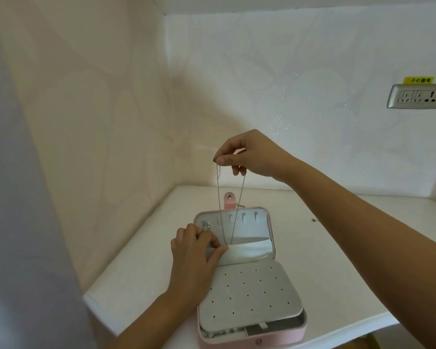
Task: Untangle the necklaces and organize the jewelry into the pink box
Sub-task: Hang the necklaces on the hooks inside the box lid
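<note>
The necklace (218,195), pinched aloft by the right hand (252,154), is judged ready to be lowered into the pink box (275,333), whose pocket (249,250) is gripped open by the left hand (194,253).

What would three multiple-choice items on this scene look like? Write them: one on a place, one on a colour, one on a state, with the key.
1. Where does the silver necklace hang?
A. From the right hand, above the open lid.
B. From a wall hook.
C. Coiled in a bowl.

2. What colour is the box outside?
A. Green.
B. Pink.
C. Black.

3. How is the box?
A. Snapped shut.
B. Open, lid laid back.
C. Upside down.

Key:
1 A, the right hand pinches the chain at its top.
2 B, its side wall shows pink.
3 B, the lid's pale lining faces up while the left hand grips its pocket.
</note>
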